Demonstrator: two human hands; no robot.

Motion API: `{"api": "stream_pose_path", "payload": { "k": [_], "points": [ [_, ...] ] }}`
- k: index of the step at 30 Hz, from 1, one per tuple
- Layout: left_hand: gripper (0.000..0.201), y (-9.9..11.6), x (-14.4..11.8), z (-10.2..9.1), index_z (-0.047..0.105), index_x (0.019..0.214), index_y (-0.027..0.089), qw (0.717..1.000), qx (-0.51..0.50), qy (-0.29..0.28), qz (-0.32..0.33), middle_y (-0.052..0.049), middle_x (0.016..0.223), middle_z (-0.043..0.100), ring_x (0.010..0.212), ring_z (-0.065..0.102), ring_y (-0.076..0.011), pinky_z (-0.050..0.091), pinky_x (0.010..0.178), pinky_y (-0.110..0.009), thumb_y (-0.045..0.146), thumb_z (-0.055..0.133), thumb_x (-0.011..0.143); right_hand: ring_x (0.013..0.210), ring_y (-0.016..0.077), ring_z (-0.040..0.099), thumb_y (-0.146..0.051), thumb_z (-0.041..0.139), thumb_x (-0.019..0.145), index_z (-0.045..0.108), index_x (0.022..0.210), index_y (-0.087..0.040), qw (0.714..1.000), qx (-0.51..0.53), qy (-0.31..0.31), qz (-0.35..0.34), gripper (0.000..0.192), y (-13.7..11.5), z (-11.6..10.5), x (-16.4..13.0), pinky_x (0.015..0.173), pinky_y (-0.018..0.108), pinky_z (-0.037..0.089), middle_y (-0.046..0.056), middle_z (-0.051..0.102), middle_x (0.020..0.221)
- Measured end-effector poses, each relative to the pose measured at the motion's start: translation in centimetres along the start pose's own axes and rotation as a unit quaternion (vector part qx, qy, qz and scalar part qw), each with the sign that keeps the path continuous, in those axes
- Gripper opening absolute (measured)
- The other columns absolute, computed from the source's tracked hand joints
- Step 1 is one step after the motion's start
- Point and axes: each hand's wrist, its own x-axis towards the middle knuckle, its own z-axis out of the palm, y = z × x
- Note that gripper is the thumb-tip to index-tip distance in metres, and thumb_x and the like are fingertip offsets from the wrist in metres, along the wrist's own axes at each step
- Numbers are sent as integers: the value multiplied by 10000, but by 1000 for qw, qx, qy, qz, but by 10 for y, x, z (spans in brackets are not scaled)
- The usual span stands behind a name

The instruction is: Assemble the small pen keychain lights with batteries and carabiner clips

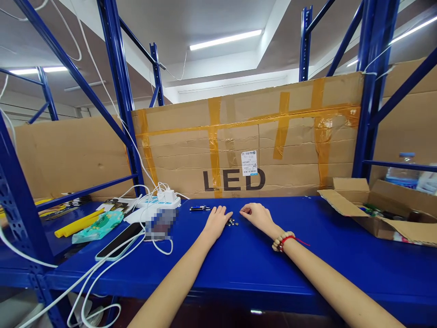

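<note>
My left hand [216,224] lies palm down on the blue shelf top [273,269], its fingers stretched out. Beside its thumb are several small, round, shiny pieces [232,222], too small to name and partly covered by the hand. A blue and black pen [200,208] rests just beyond the left fingertips. To the right of the pieces, my right hand [258,217] is closed in a pinch, thumb and forefinger together. Whatever it may hold is too small to make out. A beaded bracelet [278,240] with a red cord circles the right wrist.
At left lie a phone [121,241], white cables [97,269], a power strip [172,202], a teal packet [99,226] and yellow rolls [80,223]. An open cardboard box [378,225] stands at right. Behind is a cardboard panel [180,155] marked LED, between blue posts [118,68].
</note>
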Motion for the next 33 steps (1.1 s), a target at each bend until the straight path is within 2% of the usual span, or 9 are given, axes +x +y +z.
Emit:
{"api": "stream_pose_path", "payload": {
  "k": [3,7,11,16,19,22,28,33],
  "points": [
    [508,-1,0,0,508,1228,220,1000,2,0,-7,-108,1132,530,1113,427,-266,315,932,-395,-18,335,814,804,184,644,-233,579,793,701,790,-233,1000,-6,-7,2,122,1,1,0,589,238,405,16,717,840],
    [596,-11,1,0,398,1319,193,999,-11,4,-42,-113,1188,494,1116,432,-258,329,936,-379,-40,380,770,798,183,640,-229,596,786,704,766,-234,1000,-20,-8,12,110,4,-3,0,581,234,393,16,712,837],
    [481,-25,2,2,354,1346,163,994,-50,12,-95,-121,1133,511,1042,512,-236,391,883,-336,72,352,874,847,177,632,-234,565,813,702,812,-246,999,-29,3,28,138,11,-9,2,596,225,389,4,709,881],
    [391,-33,2,7,445,1294,151,986,-111,15,-123,-96,1045,559,961,575,-206,440,815,-265,247,398,918,830,167,642,-261,589,792,704,790,-250,998,-32,-15,44,116,15,-11,4,574,215,380,-16,721,825],
    [304,-35,2,9,592,1148,170,984,-138,18,-116,-78,1013,593,942,588,-190,435,830,-246,245,416,912,852,156,639,-268,567,804,702,808,-253,998,-37,-13,55,136,14,-14,5,585,214,380,-20,720,856],
    [255,-35,3,10,663,1026,189,982,-158,26,-100,-52,972,639,915,598,-174,434,834,-234,226,446,897,858,166,639,-288,565,795,705,795,-255,996,-47,-22,69,144,13,-19,5,581,221,378,-13,717,865],
    [233,-36,3,8,675,952,177,978,-166,80,-99,-43,956,679,908,593,-189,434,844,-283,218,456,885,816,195,647,-229,643,692,713,722,-236,991,-76,-69,87,77,14,-18,3,579,230,385,16,715,827],
    [260,-28,-5,-11,633,951,153,969,-150,155,-119,-91,979,646,961,554,-241,395,874,-406,183,380,903,843,205,643,-257,610,743,710,772,-233,990,-100,-62,79,107,10,-11,0,608,241,397,36,711,868]
  ]
}}
